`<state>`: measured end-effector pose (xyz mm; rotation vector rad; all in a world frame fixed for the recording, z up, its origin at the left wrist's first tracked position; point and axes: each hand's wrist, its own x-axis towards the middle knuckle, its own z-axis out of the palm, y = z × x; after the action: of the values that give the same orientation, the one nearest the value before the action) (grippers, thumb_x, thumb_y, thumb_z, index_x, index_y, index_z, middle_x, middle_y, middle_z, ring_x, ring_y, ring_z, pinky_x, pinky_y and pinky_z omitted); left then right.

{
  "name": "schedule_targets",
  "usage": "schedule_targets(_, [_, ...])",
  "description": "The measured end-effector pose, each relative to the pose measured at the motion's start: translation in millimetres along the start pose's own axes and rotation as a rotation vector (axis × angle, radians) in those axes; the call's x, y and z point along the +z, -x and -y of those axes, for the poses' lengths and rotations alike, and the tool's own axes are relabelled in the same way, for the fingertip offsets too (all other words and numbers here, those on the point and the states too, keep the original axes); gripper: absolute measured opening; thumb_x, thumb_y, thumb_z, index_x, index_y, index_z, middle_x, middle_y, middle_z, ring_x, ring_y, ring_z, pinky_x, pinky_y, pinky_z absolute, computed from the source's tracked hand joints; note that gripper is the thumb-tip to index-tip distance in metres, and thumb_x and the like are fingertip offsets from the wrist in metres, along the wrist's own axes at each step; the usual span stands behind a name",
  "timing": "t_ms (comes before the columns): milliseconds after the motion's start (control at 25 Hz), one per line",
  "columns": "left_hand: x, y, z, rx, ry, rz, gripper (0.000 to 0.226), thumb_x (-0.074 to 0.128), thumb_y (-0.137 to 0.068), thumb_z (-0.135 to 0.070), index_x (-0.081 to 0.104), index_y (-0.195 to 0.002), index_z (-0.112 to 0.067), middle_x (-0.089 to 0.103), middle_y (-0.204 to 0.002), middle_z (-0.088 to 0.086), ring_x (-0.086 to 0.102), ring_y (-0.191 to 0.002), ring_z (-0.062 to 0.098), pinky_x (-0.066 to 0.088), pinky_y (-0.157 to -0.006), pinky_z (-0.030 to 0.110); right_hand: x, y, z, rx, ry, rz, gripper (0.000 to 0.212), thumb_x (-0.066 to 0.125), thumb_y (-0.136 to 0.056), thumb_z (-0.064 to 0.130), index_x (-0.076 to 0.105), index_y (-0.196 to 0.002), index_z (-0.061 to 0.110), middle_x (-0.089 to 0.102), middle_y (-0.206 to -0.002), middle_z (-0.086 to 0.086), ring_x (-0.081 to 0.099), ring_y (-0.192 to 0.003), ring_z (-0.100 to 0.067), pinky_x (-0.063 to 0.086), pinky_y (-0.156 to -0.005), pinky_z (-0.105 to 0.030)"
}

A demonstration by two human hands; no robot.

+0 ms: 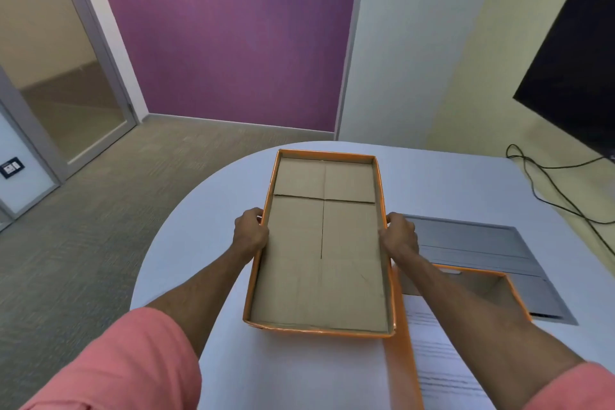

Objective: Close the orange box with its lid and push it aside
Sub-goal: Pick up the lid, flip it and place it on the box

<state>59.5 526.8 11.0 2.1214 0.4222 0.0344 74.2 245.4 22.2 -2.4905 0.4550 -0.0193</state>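
Note:
The orange lid (pixel 321 243) is a shallow tray with its brown cardboard inside facing up, over the middle of the white table (pixel 206 243). My left hand (pixel 250 231) grips its left long edge and my right hand (pixel 399 235) grips its right long edge. The open orange box (pixel 404 359) stands to the right of the lid, close to me, with white paper (pixel 439 353) inside. The lid's near right corner overlaps the box's left wall. My right forearm crosses over the box and hides part of it.
A grey metal panel (pixel 472 243) is set into the table behind the box. A black cable (pixel 549 190) runs over the far right of the table toward a dark screen (pixel 572 60). The table's rounded edge curves on the left, above carpet.

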Motion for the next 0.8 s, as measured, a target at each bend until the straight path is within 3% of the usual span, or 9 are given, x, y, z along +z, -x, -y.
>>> schedule_targets(120, [24,36,-37,0.034,-0.009,0.037,0.036,0.055,-0.092,-0.002,0.053,-0.128,-0.002,0.058,-0.128,0.016,0.056,-0.114,0.029,0.048,-0.088,0.035,-43,1,-35,-0.013,-0.025,0.003,0.024,0.049,-0.093,0.006,0.060,-0.115,0.004,0.061,-0.116,-0.019,0.060,-0.100,-0.036,0.051,-0.081,-0.038])
schedule_targets(280, [58,81,-80,0.108,-0.135,0.078,0.014,0.047,-0.096,-0.009,0.053,-0.108,-0.007,0.056,-0.112,0.012,0.052,-0.093,0.021,0.046,-0.078,0.032,-88,11,-97,-0.010,-0.049,0.027,0.014,0.052,-0.090,0.006,0.062,-0.098,-0.001,0.064,-0.101,-0.018,0.062,-0.089,-0.036,0.044,-0.065,-0.032])
schedule_targets(361, [71,100,-100,0.181,-0.186,0.082,0.021,0.047,-0.094,-0.008,0.056,-0.113,-0.004,0.057,-0.112,0.012,0.052,-0.094,0.021,0.044,-0.078,0.032,-104,18,-129,-0.034,-0.049,0.049,0.006,0.053,-0.086,0.004,0.059,-0.085,0.001,0.062,-0.089,-0.015,0.058,-0.078,-0.031,0.039,-0.056,-0.028])
schedule_targets(521, [87,137,-149,0.323,-0.258,0.065,0.027,0.048,-0.089,-0.009,0.064,-0.109,0.002,0.066,-0.108,0.018,0.062,-0.099,0.031,0.053,-0.084,0.043,-121,30,-184,-0.032,-0.095,0.118,0.009,0.060,-0.082,0.003,0.062,-0.074,0.000,0.057,-0.067,-0.007,0.055,-0.067,-0.023,0.050,-0.062,-0.033])
schedule_targets(601, [93,152,-173,0.393,-0.270,0.039,0.029,0.051,-0.089,-0.012,0.066,-0.108,0.003,0.068,-0.106,0.019,0.064,-0.097,0.031,0.054,-0.085,0.042,-122,35,-201,0.014,-0.147,0.152,0.010,0.064,-0.083,0.003,0.065,-0.077,-0.006,0.060,-0.071,-0.012,0.054,-0.064,-0.021,0.050,-0.060,-0.032])
schedule_targets(681, [97,168,-197,0.449,-0.268,0.004,0.030,0.055,-0.087,-0.015,0.068,-0.108,0.002,0.070,-0.105,0.018,0.066,-0.095,0.029,0.056,-0.083,0.039,-123,39,-211,0.070,-0.227,0.190,0.011,0.066,-0.086,0.006,0.065,-0.077,-0.001,0.064,-0.079,-0.015,0.056,-0.062,-0.022,0.047,-0.057,-0.028])
schedule_targets(801, [101,188,-228,0.501,-0.280,-0.054,0.025,0.060,-0.082,-0.015,0.071,-0.096,0.002,0.072,-0.095,0.019,0.068,-0.087,0.028,0.057,-0.076,0.038,-121,46,-218,0.136,-0.370,0.261,0.013,0.066,-0.089,0.007,0.066,-0.091,-0.005,0.066,-0.084,-0.019,0.061,-0.067,-0.026,0.053,-0.060,-0.033])
